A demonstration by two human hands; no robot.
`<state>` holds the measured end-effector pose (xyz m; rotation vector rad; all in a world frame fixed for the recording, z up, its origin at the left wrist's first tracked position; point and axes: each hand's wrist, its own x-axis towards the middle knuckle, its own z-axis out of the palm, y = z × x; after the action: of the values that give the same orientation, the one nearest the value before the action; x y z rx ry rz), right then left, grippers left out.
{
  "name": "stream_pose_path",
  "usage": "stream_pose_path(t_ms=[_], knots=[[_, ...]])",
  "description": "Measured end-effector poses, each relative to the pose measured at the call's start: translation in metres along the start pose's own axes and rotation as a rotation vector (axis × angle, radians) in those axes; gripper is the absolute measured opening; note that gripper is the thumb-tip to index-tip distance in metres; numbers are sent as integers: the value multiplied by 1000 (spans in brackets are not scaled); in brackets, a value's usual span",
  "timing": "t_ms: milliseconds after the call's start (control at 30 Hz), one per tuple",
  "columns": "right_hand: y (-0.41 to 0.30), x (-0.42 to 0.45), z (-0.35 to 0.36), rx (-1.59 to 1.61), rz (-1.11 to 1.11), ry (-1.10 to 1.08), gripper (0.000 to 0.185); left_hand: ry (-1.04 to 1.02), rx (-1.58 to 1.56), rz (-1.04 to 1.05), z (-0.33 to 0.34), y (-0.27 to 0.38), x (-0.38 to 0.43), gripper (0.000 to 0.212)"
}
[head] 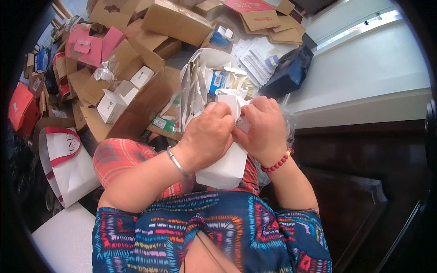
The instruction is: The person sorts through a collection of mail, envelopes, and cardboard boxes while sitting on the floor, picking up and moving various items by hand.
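Note:
Both hands meet in front of my lap on a white cardboard box (223, 167). My left hand (211, 133), with a silver bangle at the wrist, has its fingers curled on the box's upper part. Against it, my right hand (263, 126) pinches the box near its raised flap (229, 102); a red bead bracelet circles that wrist. The fingers hide much of the grip. The box's lower end rests over my legs in red plaid trousers (126, 157). Just beyond the hands stands a white container (192, 78) packed with flattened cartons and a blue-and-white box (217, 82).
At left, an opened brown carton (143, 102) holds small white boxes (111, 105). A white paper bag (71, 170) with red handles leans nearby. Stacked papers (256, 58) and a dark blue bag (290, 70) lie ahead right. A dark wooden panel (341, 204) borders my right side.

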<state>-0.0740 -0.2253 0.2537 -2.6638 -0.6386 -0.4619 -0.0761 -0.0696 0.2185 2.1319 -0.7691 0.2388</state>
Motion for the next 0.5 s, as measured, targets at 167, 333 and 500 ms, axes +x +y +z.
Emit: stream_pose_path(t_ms=[167, 333, 500], knots=[[8, -7, 10, 74, -76, 54, 12, 65, 1, -15, 1, 0, -5, 12], [18, -11, 11, 340, 42, 60, 10, 80, -82, -34, 0, -6, -9, 13], [33, -11, 1, 876, 326, -119, 11, 159, -293, -183, -2, -23, -23, 8]])
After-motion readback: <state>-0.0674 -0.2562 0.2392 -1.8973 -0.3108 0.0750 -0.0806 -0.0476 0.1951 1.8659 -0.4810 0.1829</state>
